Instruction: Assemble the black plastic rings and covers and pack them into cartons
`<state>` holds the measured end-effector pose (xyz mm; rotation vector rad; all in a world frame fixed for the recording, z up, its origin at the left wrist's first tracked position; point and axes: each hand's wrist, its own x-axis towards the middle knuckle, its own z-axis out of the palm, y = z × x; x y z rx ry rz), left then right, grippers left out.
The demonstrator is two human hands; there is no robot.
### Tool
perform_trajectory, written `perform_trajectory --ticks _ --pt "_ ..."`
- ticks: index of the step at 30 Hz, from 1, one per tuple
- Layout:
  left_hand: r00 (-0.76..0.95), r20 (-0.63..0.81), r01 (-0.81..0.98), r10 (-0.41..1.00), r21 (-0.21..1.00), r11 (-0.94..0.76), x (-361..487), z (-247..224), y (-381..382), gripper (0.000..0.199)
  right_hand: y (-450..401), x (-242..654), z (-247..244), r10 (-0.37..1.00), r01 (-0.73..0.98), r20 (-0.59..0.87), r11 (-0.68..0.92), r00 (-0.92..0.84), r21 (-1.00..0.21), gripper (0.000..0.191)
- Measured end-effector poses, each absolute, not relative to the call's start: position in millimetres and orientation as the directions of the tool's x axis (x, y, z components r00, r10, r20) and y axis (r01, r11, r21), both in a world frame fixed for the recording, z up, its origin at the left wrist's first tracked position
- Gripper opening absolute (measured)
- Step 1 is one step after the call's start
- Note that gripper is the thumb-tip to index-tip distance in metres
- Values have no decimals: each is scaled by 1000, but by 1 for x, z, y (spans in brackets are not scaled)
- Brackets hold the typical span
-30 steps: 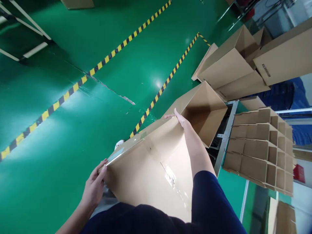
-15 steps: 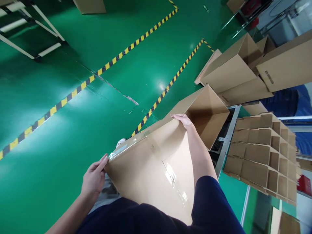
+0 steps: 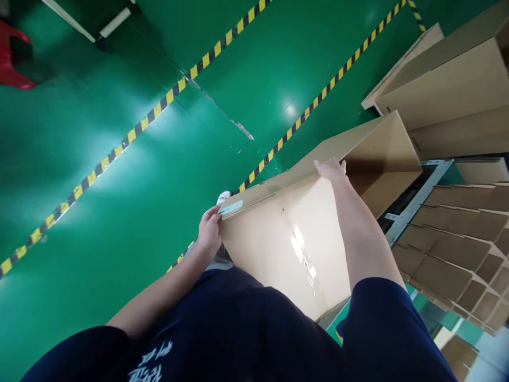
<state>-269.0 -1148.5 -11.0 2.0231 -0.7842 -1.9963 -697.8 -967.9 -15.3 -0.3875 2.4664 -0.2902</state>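
Observation:
A large brown cardboard box is tilted against my body, with shiny clear tape across the face toward me. My left hand pinches its left corner, beside a pale blue strip on the edge. At the far upper edge, my right hand is closed over the cardboard, with some fingers hidden behind it. Just beyond that hand, an open cardboard box lies with its mouth toward me, its inside in shadow.
Cardboard dividers stand in rows on a metal-framed table at right. More boxes stand at upper right. Yellow-and-black tape crosses the green floor. A red plastic object is at upper left.
The view has shifted, so the floor lines and dividers sit further right. Both hands keep their hold on the box, whose near face now looks flatter and less bowed.

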Motion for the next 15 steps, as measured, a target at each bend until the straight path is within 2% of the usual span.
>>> perform_trajectory --ticks 3,6,8,9,11,13,15 --pt "-97 -891 -218 -444 454 -864 -266 -17 -1146 41 -982 -649 -17 -357 -260 -560 933 -747 -248 80" --pt "-137 -901 -218 -411 432 -875 -261 -21 -1141 48 -1011 -557 -33 -485 -322 -602 874 -634 -365 97" --pt "-173 -899 -233 -402 434 -870 -257 -23 -1140 52 -1041 -483 -47 -587 -360 -631 809 -507 -464 94" --pt "-198 -895 -247 -400 440 -863 -255 -23 -1140 54 -1058 -447 -53 -592 -399 -678 802 -436 -444 89" --pt "-257 -882 -297 -396 462 -836 -250 -22 -1145 59 -1093 -385 -59 -575 -430 -752 797 -323 -424 66" --pt "-337 -860 -377 -384 497 -782 -248 -19 -1153 61 -1123 -347 -57 -566 -394 -755 810 -332 -434 51" --pt "-440 -823 -479 -359 554 -681 -250 -15 -1164 58 -1141 -330 -47 -577 -326 -706 816 -410 -477 49"
